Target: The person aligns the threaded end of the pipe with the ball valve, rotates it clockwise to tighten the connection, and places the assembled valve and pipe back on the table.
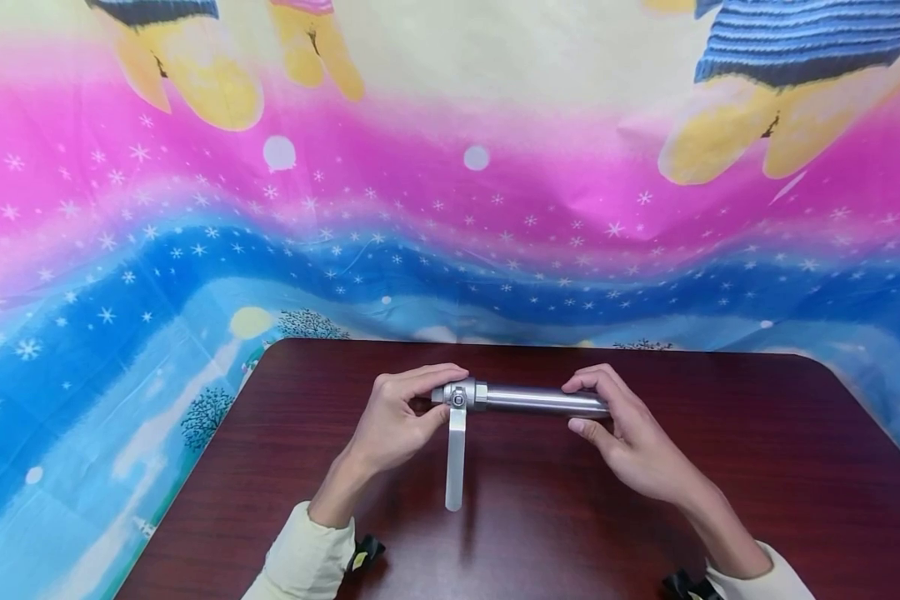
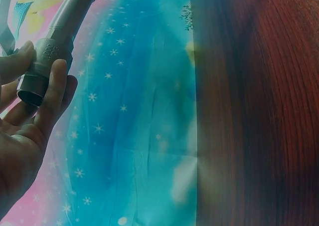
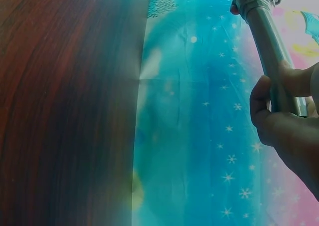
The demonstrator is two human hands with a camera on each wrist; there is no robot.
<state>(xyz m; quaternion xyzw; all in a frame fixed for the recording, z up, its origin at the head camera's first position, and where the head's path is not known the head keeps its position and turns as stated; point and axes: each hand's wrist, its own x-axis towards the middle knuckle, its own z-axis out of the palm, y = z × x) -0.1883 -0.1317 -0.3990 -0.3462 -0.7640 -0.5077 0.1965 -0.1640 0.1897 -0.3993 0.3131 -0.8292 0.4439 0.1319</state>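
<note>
A metal ball valve [image 1: 461,395] is joined to a shiny steel pipe [image 1: 528,398], held roughly level over the table in the head view. From the valve, a flat lever handle [image 1: 456,467] points toward the person. My left hand [image 1: 393,421] pinches the valve's left end between thumb and fingers. At the pipe's right end, my right hand [image 1: 637,442] grips it with thumb below and fingers on top. The left wrist view shows the valve's open round end [image 2: 33,90] among the left fingers. In the right wrist view the pipe [image 3: 271,46] runs up to the valve.
The dark red-brown wooden table [image 1: 540,517] lies beneath both hands. Behind it hangs a pink and blue cloth [image 1: 420,217] printed with snowflakes, reaching down past the table's back edge. Black straps [image 1: 366,552] show near the pale sleeves [image 1: 303,554].
</note>
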